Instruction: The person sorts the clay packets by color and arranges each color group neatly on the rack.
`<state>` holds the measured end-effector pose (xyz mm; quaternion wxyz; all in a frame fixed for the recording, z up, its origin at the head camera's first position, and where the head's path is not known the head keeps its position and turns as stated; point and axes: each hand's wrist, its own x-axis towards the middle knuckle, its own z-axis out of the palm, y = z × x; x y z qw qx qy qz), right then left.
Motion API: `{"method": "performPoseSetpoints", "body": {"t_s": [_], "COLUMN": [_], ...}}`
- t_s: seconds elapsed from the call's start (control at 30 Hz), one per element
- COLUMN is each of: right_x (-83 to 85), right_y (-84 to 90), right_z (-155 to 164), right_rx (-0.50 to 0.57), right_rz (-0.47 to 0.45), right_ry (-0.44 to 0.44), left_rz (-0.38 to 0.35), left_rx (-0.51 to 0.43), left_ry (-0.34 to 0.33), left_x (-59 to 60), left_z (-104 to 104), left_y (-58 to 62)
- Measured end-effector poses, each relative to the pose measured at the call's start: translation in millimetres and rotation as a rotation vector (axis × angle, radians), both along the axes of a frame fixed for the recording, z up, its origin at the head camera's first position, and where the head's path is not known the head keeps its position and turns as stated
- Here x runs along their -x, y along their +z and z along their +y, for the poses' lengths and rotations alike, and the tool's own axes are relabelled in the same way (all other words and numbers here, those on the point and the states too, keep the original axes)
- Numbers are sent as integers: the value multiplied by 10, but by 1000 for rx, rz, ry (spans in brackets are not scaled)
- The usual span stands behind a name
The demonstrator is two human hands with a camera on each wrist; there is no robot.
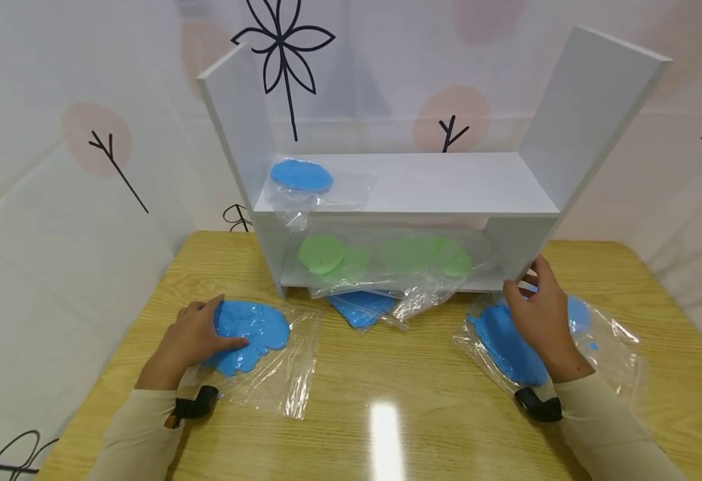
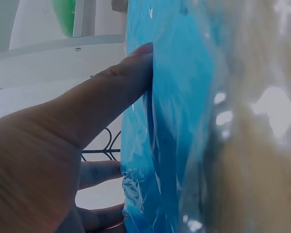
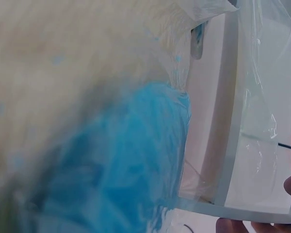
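Note:
My left hand [image 1: 188, 337] grips the left edge of a clear plastic bag of blue slime or dough [image 1: 251, 334] on the table. Its thumb [image 2: 114, 80] lies across the blue mass, with the other fingers at the outer edge. With my right hand [image 1: 542, 324] I hold the lower front edge of the right side panel of a white shelf unit [image 1: 447, 184]. In the right wrist view, thumb and fingers [image 3: 230, 225] sit on opposite sides of that panel. Beneath this hand lies another bag of blue slime or dough [image 1: 501, 344].
A bagged flat blue piece [image 1: 301, 175] rests on the upper shelf at left. Bagged green pieces [image 1: 322, 255] lie on the lower shelf, their plastic hanging over its front. Another blue piece [image 1: 363, 308] is under the shelf, on the wooden table [image 1: 351, 374]. Patterned cloth [image 1: 363, 80] hangs behind.

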<state>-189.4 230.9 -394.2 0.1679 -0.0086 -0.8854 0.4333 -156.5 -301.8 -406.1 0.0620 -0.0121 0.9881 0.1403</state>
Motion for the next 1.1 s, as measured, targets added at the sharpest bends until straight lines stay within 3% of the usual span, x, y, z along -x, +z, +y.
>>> {"method": "performPoseSetpoints", "body": {"t_s": [0.4, 0.77, 1.1], "right_x": [-10, -16, -16], "right_y": [-31, -22, -26], "right_z": [-2, -4, -6], "right_rx": [24, -7, -5], "right_rz": [47, 37, 45], "right_ry": [11, 0, 4], "left_rz": [-33, -82, -78], "left_rx": [-19, -108, -198], "left_ry": [0, -39, -94], "left_x": [21, 37, 29], "left_z": [21, 69, 163], "left_y": [-16, -19, 25]}}
